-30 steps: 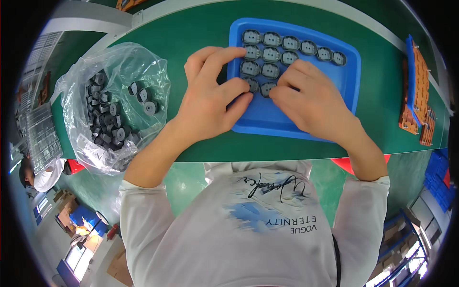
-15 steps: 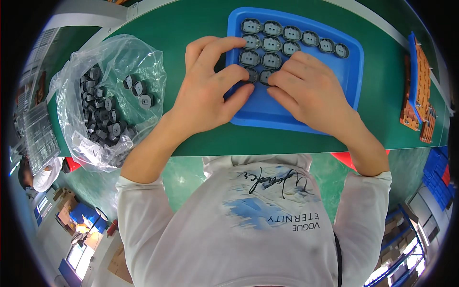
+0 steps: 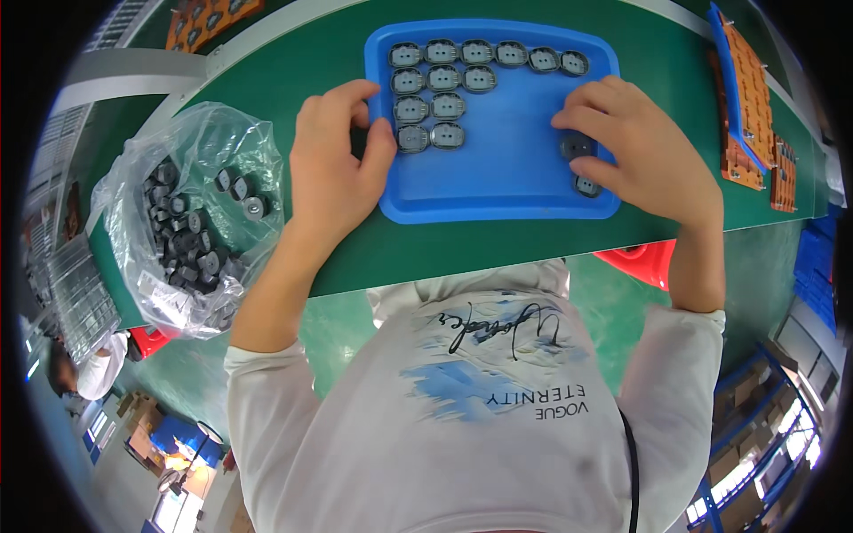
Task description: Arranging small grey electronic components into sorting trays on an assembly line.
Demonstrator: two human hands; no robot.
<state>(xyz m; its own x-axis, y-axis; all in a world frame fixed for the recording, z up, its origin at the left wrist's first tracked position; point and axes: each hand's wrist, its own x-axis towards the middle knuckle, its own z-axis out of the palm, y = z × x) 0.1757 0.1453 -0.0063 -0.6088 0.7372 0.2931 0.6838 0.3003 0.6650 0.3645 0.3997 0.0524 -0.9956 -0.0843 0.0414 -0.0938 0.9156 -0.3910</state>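
Observation:
On the green table lies a blue tray with rows of small dark oval plastic housings along its far and left sides. At the tray's left rim is my left hand, thumb and forefinger apart and nothing visible between them. My right hand reaches over the right side, fingers and thumb closed around a dark plastic part. Just below its thumb, another oval housing sits near the tray's right wall. My right fingers partly cover both pieces.
Left of the tray, a clear plastic bag holds many loose dark parts. Orange boards and a blue panel stand at the table's right end. A red stool shows below the front edge.
My right hand has moved from the housing rows to the tray's right side and closed around a part. My left hand has left the housings for the rim. The view has shifted.

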